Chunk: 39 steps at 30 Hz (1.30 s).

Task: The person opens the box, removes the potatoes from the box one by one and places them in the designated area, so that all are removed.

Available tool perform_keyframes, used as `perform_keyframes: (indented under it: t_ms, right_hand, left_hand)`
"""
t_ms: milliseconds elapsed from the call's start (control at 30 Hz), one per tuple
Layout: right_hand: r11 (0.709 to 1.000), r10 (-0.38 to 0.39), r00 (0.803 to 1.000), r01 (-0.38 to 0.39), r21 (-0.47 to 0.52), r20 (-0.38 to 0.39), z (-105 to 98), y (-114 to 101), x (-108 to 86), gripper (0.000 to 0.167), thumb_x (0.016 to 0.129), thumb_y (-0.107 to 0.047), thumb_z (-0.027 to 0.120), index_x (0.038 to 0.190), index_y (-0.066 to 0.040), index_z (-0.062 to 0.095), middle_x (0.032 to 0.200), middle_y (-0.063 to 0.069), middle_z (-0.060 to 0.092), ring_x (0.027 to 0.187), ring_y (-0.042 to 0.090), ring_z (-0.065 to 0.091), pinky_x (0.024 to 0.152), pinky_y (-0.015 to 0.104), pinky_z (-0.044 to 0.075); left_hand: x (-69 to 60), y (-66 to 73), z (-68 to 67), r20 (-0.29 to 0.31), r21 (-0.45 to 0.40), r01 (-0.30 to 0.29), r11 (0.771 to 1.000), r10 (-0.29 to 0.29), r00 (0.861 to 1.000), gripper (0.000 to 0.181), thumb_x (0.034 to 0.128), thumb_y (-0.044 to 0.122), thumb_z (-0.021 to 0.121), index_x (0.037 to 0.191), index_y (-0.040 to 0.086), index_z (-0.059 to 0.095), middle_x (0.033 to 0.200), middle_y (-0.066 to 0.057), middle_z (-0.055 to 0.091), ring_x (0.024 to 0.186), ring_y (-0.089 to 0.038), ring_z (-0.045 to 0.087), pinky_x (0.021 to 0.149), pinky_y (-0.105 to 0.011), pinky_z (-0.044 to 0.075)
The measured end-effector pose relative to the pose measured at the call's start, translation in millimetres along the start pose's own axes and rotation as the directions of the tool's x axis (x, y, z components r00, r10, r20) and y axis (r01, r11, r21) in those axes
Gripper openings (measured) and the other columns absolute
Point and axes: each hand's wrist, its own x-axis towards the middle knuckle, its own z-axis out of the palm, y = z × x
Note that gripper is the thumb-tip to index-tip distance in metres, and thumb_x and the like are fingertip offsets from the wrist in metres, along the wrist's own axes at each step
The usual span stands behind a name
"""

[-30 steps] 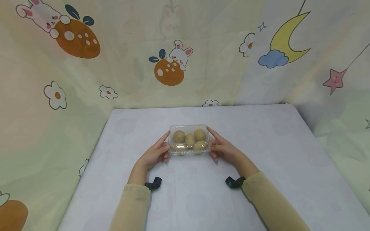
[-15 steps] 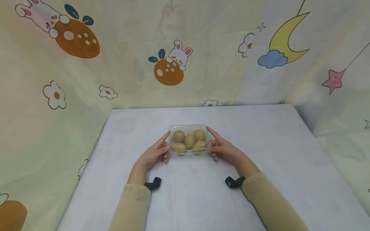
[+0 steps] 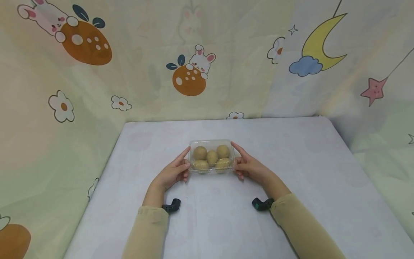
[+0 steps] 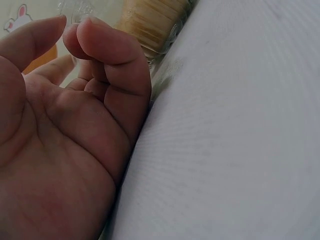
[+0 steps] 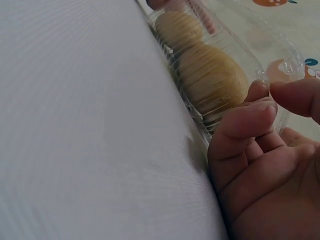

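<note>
A clear plastic box (image 3: 211,144) with a ridged front edge lies on the table, several round tan balls (image 3: 212,158) inside it. At its left side, my left hand (image 3: 172,175) has the index finger stretched along the wall, with the thumb and curled fingers at the front corner. My right hand (image 3: 253,169) mirrors this on the right side. In the right wrist view, thumb and fingertips of the hand (image 5: 270,170) meet at the rim of the box (image 5: 235,42). The left wrist view shows curled fingers of the hand (image 4: 65,130) beside the box, whose contact is partly hidden.
A white cloth covers the table (image 3: 210,216). Behind and beside it hangs a patterned curtain (image 3: 139,64) with rabbits, flowers and a moon. Dark wrist devices (image 3: 172,206) sit at both wrists, next to the beige sleeves.
Bright glare on the front of the box lid has faded since the earliest frame. Both hands stay in place at the sides of the box.
</note>
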Motion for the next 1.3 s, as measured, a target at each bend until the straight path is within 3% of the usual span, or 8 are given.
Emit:
perform_keyframes:
  t_ms: [300,500,667,800,900,1000,1200,1300]
  right_hand:
    - [0.998,0.011,0.995,-0.016,-0.055,-0.095,5.3,-4.3,0.0,0.081,0.097,-0.004,0.054,0.156,-0.044,0.014,0.08,0.002,0.054,0.059,0.016,0.05,0.051,0.029,0.05]
    - [0.977,-0.028,0.984,-0.011,-0.215,-0.178,4.8,-3.5,3.4,0.077,0.096,-0.006,0.056,0.156,-0.04,0.02,0.088,0.007,0.054,0.058,0.016,0.052,0.049,0.031,0.051]
    - [0.932,-0.052,0.963,-0.048,-0.358,-0.265,5.5,-8.2,5.2,0.069,0.097,-0.008,0.055,0.154,-0.037,0.029,0.114,0.012,0.051,0.064,0.019,0.054,0.053,0.031,0.051]
    - [0.866,-0.138,0.948,-0.025,-0.499,-0.288,11.7,-22.1,0.9,0.064,0.096,-0.005,0.056,0.154,-0.025,0.035,0.136,0.014,0.045,0.074,0.027,0.058,0.06,0.037,0.054]
    - [0.815,-0.237,0.94,0.055,-0.577,-0.246,14.9,-31.9,-2.9,0.062,0.094,0.001,0.056,0.152,-0.011,0.038,0.149,0.018,0.037,0.085,0.031,0.061,0.067,0.044,0.057]
    - [0.784,-0.29,0.94,0.126,-0.607,-0.179,10.3,-31.3,-2.6,0.06,0.094,0.004,0.057,0.151,-0.007,0.039,0.157,0.015,0.028,0.097,0.032,0.061,0.07,0.047,0.059]
    - [0.714,-0.301,0.949,0.162,-0.681,-0.09,-8.1,-15.8,5.9,0.052,0.097,-0.005,0.06,0.147,-0.015,0.048,0.162,0.001,0.026,0.101,0.026,0.06,0.069,0.034,0.058]
    - [0.703,-0.303,0.949,0.161,-0.693,-0.086,-10.6,-14.4,7.1,0.049,0.098,-0.012,0.061,0.145,-0.018,0.051,0.161,-0.003,0.028,0.101,0.022,0.061,0.072,0.03,0.057]
  left_hand:
    - [0.7,0.2,0.5,-0.008,-0.005,0.007,1.0,-0.007,1.0,0.066,0.1001,0.025,0.058,0.152,0.049,0.025,0.093,-0.003,0.044,0.071,-0.014,0.048,0.062,-0.028,0.051]
    - [0.7,0.0,1.0,-0.019,-0.005,0.01,1.0,-0.01,1.0,0.066,0.0992,0.026,0.059,0.151,0.05,0.026,0.091,-0.003,0.044,0.07,-0.015,0.047,0.061,-0.028,0.051]
    - [0.8,-0.3,0.9,-0.016,0.01,0.0,1.0,0.0,1.0,0.069,0.0994,0.026,0.059,0.155,0.045,0.022,0.09,-0.002,0.045,0.07,-0.014,0.048,0.062,-0.029,0.051]
    - [0.8,0.5,1.2,-0.021,0.004,0.003,1.0,-0.002,1.0,0.068,0.099,0.026,0.059,0.154,0.046,0.024,0.09,-0.002,0.045,0.07,-0.015,0.048,0.061,-0.029,0.051]
    - [0.5,0.9,1.2,-0.024,-0.005,0.012,1.0,-0.012,1.0,0.068,0.0985,0.026,0.06,0.152,0.048,0.026,0.09,-0.002,0.045,0.07,-0.015,0.048,0.062,-0.029,0.051]
    - [0.5,0.7,1.2,-0.026,-0.012,0.019,1.0,-0.019,0.999,0.067,0.0982,0.027,0.061,0.152,0.049,0.027,0.09,-0.003,0.045,0.071,-0.016,0.048,0.062,-0.029,0.051]
    - [0.7,0.8,1.3,-0.017,-0.015,0.019,1.0,-0.019,1.0,0.067,0.0984,0.028,0.061,0.152,0.05,0.026,0.091,-0.003,0.044,0.071,-0.015,0.047,0.062,-0.028,0.051]
    - [0.5,1.5,1.5,-0.017,-0.009,0.019,1.0,-0.019,1.0,0.067,0.0984,0.028,0.061,0.152,0.049,0.026,0.09,-0.002,0.045,0.071,-0.015,0.047,0.062,-0.029,0.051]
